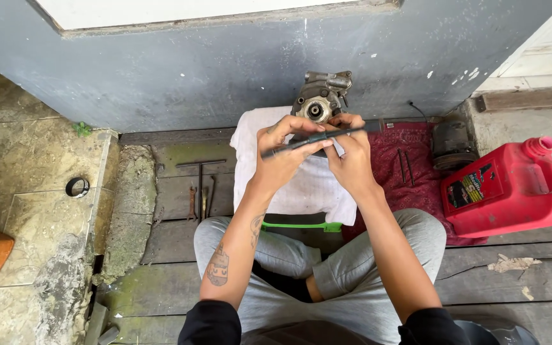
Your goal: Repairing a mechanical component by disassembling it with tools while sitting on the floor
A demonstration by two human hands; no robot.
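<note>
place: outdoor home porch used as makeshift repair spot | floor: worn wood planks (pixel 180 191), mossy stone slabs (pixel 33 160) | wall: scuffed grey wall (pixel 193 70) | signs: greasy metal compressor (pixel 319 99) on white cloth (pixel 308 188), wrenches (pixel 199 191), red fluid jug (pixel 512 185)

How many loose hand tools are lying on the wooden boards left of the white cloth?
3, as far as I can see: a T-handle wrench, a small spanner and a thin bar beside it. More may be hidden.
</note>
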